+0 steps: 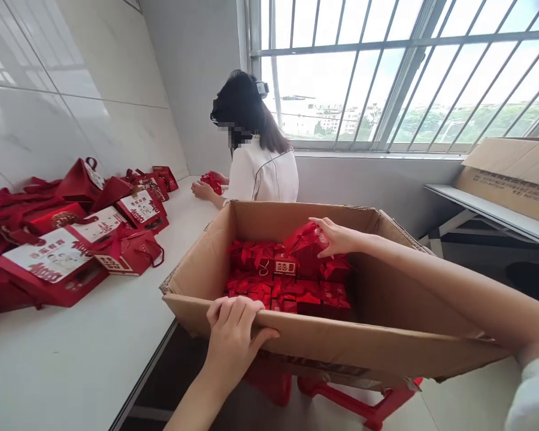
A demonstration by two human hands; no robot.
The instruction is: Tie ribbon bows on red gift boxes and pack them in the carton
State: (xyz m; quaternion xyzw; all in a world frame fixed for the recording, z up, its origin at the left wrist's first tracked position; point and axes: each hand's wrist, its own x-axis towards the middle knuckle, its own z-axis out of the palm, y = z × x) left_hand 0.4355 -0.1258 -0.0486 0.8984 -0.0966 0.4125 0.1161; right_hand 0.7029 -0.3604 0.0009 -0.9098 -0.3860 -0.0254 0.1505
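Pinching a red gift box (306,244) with the right hand (336,236), holding it over rows of red boxes (251,290) inside the carton (350,340). Gripping the carton's near rim with the left hand (234,335), working beside a white worktop (90,353) bearing more red packages (49,260).

Red gift boxes (78,239) are piled on the white table (72,359); the carton (341,335) is apparently supported by a red stool (379,413).

- Bright daylight from the far window (326,78), partly washed out
- Glare on left wall tiles (83,66)
- Shadow inside the cardboard box (341,338), right side
- Edges stretched
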